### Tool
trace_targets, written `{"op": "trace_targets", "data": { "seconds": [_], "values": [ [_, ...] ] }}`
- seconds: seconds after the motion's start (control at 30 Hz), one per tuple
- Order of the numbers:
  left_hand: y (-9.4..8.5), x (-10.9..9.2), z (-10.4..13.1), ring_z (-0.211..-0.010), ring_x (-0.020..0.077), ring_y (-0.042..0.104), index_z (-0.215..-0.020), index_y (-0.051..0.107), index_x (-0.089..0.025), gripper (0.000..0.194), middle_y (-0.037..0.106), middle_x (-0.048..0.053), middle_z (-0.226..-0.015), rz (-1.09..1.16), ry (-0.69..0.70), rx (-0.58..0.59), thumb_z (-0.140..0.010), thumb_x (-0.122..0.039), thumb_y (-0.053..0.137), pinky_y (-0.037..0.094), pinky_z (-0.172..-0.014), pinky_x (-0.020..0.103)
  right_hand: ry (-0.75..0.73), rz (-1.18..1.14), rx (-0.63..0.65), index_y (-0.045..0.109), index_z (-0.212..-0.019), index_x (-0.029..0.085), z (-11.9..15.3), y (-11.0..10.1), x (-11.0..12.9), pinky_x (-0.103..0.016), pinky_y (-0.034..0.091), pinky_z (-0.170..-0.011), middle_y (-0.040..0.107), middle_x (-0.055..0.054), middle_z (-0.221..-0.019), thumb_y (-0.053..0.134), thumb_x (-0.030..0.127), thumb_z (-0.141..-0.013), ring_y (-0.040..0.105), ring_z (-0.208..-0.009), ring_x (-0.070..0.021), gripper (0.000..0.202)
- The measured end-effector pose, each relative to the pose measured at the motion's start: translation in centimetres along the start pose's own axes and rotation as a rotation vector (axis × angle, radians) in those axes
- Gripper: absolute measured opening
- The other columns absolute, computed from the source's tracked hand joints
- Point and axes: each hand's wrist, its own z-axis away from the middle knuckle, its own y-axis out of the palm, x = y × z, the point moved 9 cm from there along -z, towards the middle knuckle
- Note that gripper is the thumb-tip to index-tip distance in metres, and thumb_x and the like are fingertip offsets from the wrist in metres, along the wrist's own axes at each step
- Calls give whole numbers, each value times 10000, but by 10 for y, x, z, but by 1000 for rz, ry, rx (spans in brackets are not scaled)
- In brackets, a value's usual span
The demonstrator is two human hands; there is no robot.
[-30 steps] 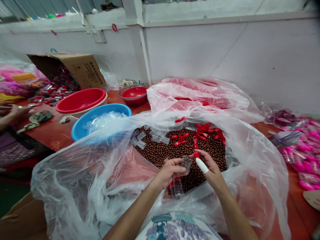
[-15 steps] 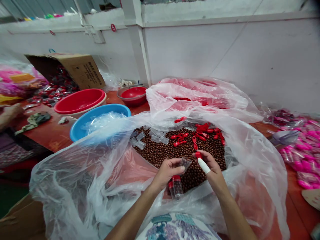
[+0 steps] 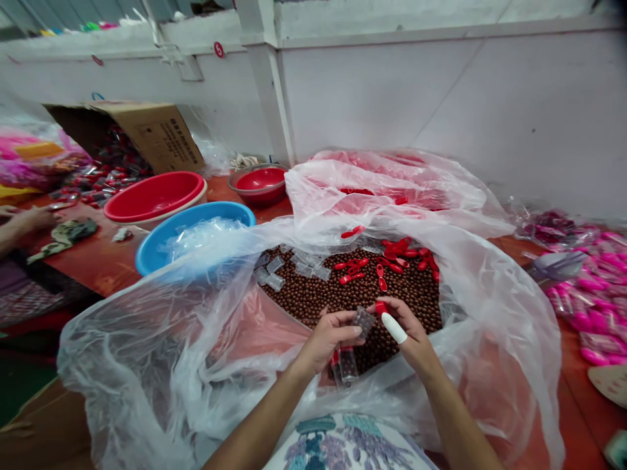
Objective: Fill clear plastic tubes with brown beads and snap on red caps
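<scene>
Holding a clear tube (image 3: 363,318) over brown balls (image 3: 304,301) in my left hand (image 3: 329,338), I pinch its red cap (image 3: 381,307) in my right hand (image 3: 410,329), not yet on; red-topped tubes (image 3: 349,367) lie below, uncapped tubes (image 3: 309,267) beyond.

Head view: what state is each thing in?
Clear container: tilted, held
Left hand: pinching the container
Red cap: held beside the container
Right hand: gripping the cap
White thumb cover: worn
Brown balls: loose, spread out
Blue basin: upright, holding clear pieces
Cardboard box: open
</scene>
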Motion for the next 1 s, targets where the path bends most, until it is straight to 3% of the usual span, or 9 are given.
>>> {"op": "trace_targets", "data": {
  "seconds": [0.23, 0.5, 0.73, 0.87, 1.0],
  "values": [
    [-4, 4, 0, -740, 127, 591, -987, 682, -134, 389, 661, 73, -917, 4, -2, -23, -609, -207, 740, 488, -758, 293, -28, 61, -210, 518, -1094, 277, 3, -21, 2, -313, 422, -835, 595, -18, -930, 463, 370, -872, 557, -839, -167, 247],
    [-3, 4, 1, -727, 126, 586, -993, 680, -134, 399, 663, 69, -898, -12, -9, -13, -606, -209, 740, 490, -744, 291, -60, 160, -9, 472, -1150, 256, 0, 0, 2, -361, 412, -893, 607, -52, -1036, 434, 367, -884, 558, -965, -199, 290],
    [-10, 7, 2, -710, 135, 609, -1037, 662, -146, 417, 662, 76, -929, -69, -5, -45, -637, -245, 726, 485, -705, 278, -88, 331, -131, 507, -1141, 257, -2, -16, 3, -379, 392, -935, 570, -54, -1104, 442, 347, -882, 533, -1029, -203, 282],
    [-12, 5, 1, -712, 137, 613, -1074, 645, -159, 447, 663, 78, -945, -123, 24, -45, -648, -267, 724, 479, -704, 280, -121, 339, -46, 565, -1111, 262, -4, -6, 8, -375, 389, -953, 575, -49, -1122, 478, 320, -866, 525, -1064, -206, 266],
    [-10, 1, 1, -762, 138, 599, -1047, 661, -154, 437, 661, 73, -965, -116, 73, -36, -629, -255, 740, 475, -752, 286, -35, 316, -46, 556, -1126, 246, -3, -3, -1, -367, 442, -904, 615, -53, -1088, 516, 315, -840, 569, -1005, -206, 297]
  ]
}}
